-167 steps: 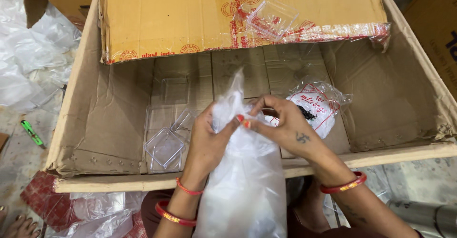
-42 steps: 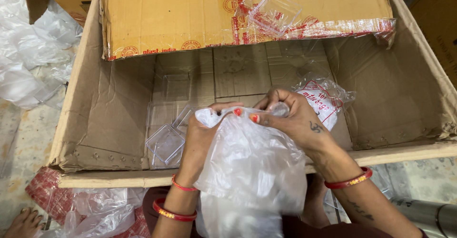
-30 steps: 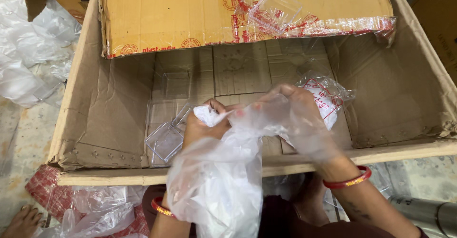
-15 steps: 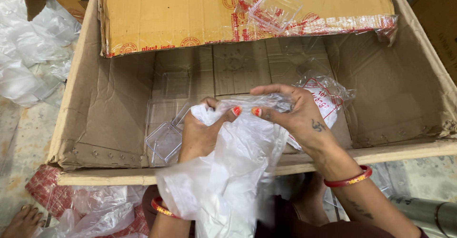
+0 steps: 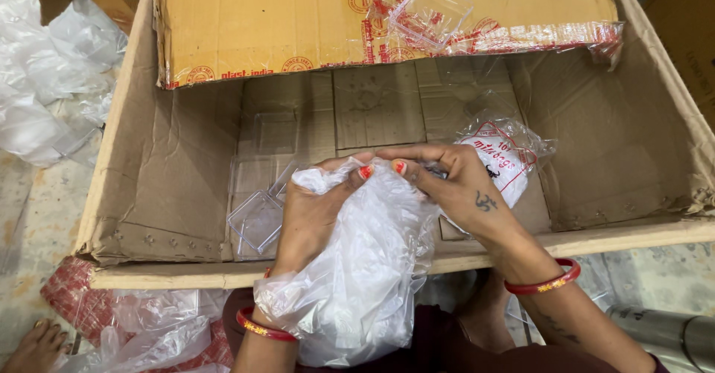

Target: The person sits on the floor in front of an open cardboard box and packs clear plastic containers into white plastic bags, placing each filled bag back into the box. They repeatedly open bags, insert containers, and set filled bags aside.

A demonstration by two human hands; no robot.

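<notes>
Both hands hold a crumpled translucent white plastic bag (image 5: 357, 283) over the near edge of a big open cardboard box (image 5: 164, 194). My left hand (image 5: 313, 213) pinches the bag's top at the left. My right hand (image 5: 454, 187) pinches the same top at the right, thumbs nearly meeting. The bag bulges down over my left wrist toward my lap. Just behind my right hand, inside the box, lies a small white packet with red print (image 5: 503, 164).
Clear plastic square containers (image 5: 257, 220) lie on the box floor at the left. Another clear container (image 5: 430, 15) rests on the folded far flap. Heaps of plastic bags (image 5: 52, 67) lie left of the box, a red sack (image 5: 74, 298) near my foot.
The bag was spread wide over my right hand a second ago; now its top is gathered between both hands and the bag hangs bunched below.
</notes>
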